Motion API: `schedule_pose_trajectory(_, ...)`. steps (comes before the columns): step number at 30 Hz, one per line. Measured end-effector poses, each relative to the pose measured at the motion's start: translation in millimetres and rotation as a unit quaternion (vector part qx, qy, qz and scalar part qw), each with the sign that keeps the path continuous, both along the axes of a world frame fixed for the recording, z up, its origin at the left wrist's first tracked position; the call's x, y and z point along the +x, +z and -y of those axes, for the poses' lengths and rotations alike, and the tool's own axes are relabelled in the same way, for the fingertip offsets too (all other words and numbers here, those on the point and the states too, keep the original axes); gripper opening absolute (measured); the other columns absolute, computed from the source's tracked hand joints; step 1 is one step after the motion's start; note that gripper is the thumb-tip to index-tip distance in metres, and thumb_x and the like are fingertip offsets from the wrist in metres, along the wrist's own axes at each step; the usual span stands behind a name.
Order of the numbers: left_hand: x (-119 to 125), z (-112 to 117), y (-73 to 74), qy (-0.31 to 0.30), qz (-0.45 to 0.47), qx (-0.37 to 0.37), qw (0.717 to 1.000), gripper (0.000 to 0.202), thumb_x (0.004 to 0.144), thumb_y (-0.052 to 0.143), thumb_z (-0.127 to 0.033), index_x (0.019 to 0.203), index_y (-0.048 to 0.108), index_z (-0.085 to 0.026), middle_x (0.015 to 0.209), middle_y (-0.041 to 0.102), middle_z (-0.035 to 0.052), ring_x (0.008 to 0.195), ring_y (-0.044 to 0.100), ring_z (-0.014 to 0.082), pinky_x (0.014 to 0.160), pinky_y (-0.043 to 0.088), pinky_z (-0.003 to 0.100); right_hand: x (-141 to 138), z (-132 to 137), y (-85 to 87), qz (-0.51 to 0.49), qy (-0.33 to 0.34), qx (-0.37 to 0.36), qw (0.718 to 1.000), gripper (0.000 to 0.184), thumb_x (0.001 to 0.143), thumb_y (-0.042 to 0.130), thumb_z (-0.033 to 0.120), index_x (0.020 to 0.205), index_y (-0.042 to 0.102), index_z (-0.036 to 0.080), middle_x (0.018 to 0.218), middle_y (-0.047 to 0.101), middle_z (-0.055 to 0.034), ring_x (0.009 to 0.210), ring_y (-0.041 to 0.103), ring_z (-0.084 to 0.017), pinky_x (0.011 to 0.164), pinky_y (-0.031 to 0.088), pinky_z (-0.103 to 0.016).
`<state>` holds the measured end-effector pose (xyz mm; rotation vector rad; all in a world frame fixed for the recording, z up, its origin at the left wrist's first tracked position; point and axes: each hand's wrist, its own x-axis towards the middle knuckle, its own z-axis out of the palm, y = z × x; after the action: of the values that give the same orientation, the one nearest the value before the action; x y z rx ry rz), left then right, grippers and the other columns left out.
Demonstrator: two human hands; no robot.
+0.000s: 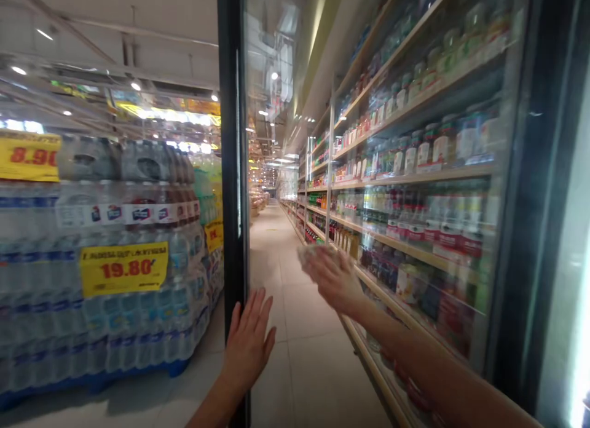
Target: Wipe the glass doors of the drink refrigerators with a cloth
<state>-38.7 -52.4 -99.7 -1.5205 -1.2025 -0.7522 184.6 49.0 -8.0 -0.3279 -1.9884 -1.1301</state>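
Head view: right hand and pale cloth at the glass door

I see the pale cloth (310, 256) at the fingertips of the right hand (335, 281), in front of the glass door (286, 120). It lies on the far side of the fingers, partly under them. Those fingers look extended and close together, but motion smears both hand and cloth; whether they are clamped on it, or touch the pane, I cannot tell. Left of it, the left hand (249, 339) lies flat against the inner edge of the black door frame (232, 170), its fingers extended, the thumb spread apart from them.

Both forearms run off the bottom of my picture. The shelves of bottles (415, 148) show soft and streaked in the glass, and I cannot separate reflection from what stands behind it; their labels are too blurred to read.

Well left of the door, stacked packs of bottled drinks (133, 320) carry a yellow price sign (124, 268) reading 19.80 in red. A second sign (30, 156), cut by the left edge, shows 8.90, its last digit clipped. The small print and pack logos defeat me.
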Motion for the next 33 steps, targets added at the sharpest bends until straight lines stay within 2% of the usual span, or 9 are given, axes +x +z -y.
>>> schedule_pose_trajectory(3, -7.8, 6.4, 0.1, 0.001, 0.015, -0.004, 1.000, 0.055, 0.082, 0.049, -0.020, 0.134, 0.036, -0.010, 0.137, 0.044, 0.0165, 0.137, 0.022, 0.0247, 0.110, 0.021, 0.044, -23.8, -0.7, 20.3, -0.117, -0.032, -0.039, 0.992, 0.048, 0.083, 0.045, 0.017, 0.130, 0.046, 0.023, 0.139, 0.044, -0.0059, 0.138, 0.018, -0.022, 0.111, 0.001, -0.052)
schedule_pose_trajectory(8, -20.5, 17.9, -1.4, 0.003, 0.031, -0.007, 0.999, 0.057, 0.082, 0.047, -0.017, 0.136, 0.032, -0.011, 0.137, 0.044, 0.0153, 0.135, 0.027, 0.0236, 0.110, 0.022, 0.043, -51.0, 18.6, -41.1, 0.146, 0.053, -0.015, 0.988, 0.042, 0.087, 0.040, 0.022, 0.128, 0.048, 0.022, 0.144, 0.037, -0.0002, 0.137, 0.021, -0.018, 0.114, 0.006, -0.044)
schedule_pose_trajectory(10, -25.6, 21.3, -1.2, -0.002, 0.036, -0.007, 0.999, 0.058, 0.082, 0.046, -0.017, 0.138, 0.028, -0.012, 0.137, 0.044, 0.0142, 0.134, 0.029, 0.0228, 0.109, 0.024, 0.043, -59.5, 20.5, -50.7, 0.212, 0.078, -0.001, 0.974, 0.039, 0.089, 0.037, 0.022, 0.126, 0.050, 0.022, 0.145, 0.035, 0.0019, 0.136, 0.023, -0.016, 0.114, 0.010, -0.042)
schedule_pose_trajectory(17, -24.4, 20.9, 1.4, -0.001, 0.093, -0.001, 0.996, 0.063, 0.082, 0.046, -0.018, 0.140, 0.022, -0.015, 0.141, 0.037, 0.0159, 0.135, 0.025, 0.0258, 0.105, 0.030, 0.047, -98.5, 17.0, 20.4, 0.031, 0.032, -0.102, 0.994, 0.048, 0.086, 0.039, 0.018, 0.134, 0.041, 0.021, 0.144, 0.035, -0.0042, 0.138, 0.019, -0.023, 0.112, -0.003, -0.054)
schedule_pose_trajectory(19, -23.5, 21.1, 1.3, -0.005, 0.102, 0.001, 0.995, 0.063, 0.082, 0.046, -0.018, 0.140, 0.023, -0.015, 0.142, 0.036, 0.0161, 0.135, 0.025, 0.0259, 0.105, 0.031, 0.047, -101.1, 22.0, 6.0, 0.070, 0.045, -0.105, 0.991, 0.048, 0.087, 0.038, 0.020, 0.135, 0.039, 0.019, 0.145, 0.034, -0.0058, 0.138, 0.019, -0.023, 0.112, 0.005, -0.054)
schedule_pose_trajectory(23, -30.2, 23.8, 4.6, -0.006, 0.104, 0.012, 0.994, 0.061, 0.082, 0.047, -0.018, 0.139, 0.025, -0.013, 0.141, 0.036, 0.0173, 0.136, 0.025, 0.0259, 0.106, 0.030, 0.046, -93.6, 29.6, -52.7, 0.251, 0.093, -0.090, 0.959, 0.044, 0.090, 0.035, 0.025, 0.132, 0.043, 0.014, 0.141, 0.042, -0.0067, 0.136, 0.023, -0.018, 0.111, 0.023, -0.042)
schedule_pose_trajectory(25, -35.1, 25.2, 9.0, -0.004, 0.104, 0.021, 0.994, 0.060, 0.082, 0.048, -0.019, 0.138, 0.026, -0.013, 0.141, 0.036, 0.0182, 0.136, 0.025, 0.0265, 0.106, 0.030, 0.047, -91.8, 27.7, -60.0, 0.287, 0.106, -0.082, 0.948, 0.042, 0.090, 0.035, 0.023, 0.130, 0.046, 0.015, 0.136, 0.048, -0.0064, 0.134, 0.028, -0.017, 0.111, 0.025, -0.041)
schedule_pose_trajectory(30, -38.0, 25.2, 21.5, -0.011, 0.116, 0.028, 0.993, 0.060, 0.083, 0.048, -0.019, 0.138, 0.026, -0.012, 0.141, 0.035, 0.0194, 0.136, 0.023, 0.0281, 0.105, 0.030, 0.049, -99.6, 19.7, -6.2, 0.167, 0.081, -0.082, 0.979, 0.046, 0.087, 0.039, 0.019, 0.132, 0.043, 0.019, 0.139, 0.044, -0.0069, 0.135, 0.026, -0.021, 0.112, 0.012, -0.051)
schedule_pose_trajectory(33, -34.4, 22.6, 27.3, -0.010, 0.115, 0.023, 0.993, 0.061, 0.083, 0.048, -0.020, 0.139, 0.024, -0.012, 0.143, 0.032, 0.0192, 0.136, 0.022, 0.0289, 0.105, 0.030, 0.050, -102.4, 20.5, 6.9, 0.085, 0.047, -0.089, 0.991, 0.048, 0.086, 0.041, 0.018, 0.134, 0.042, 0.018, 0.142, 0.038, -0.0078, 0.137, 0.022, -0.025, 0.112, 0.007, -0.055)
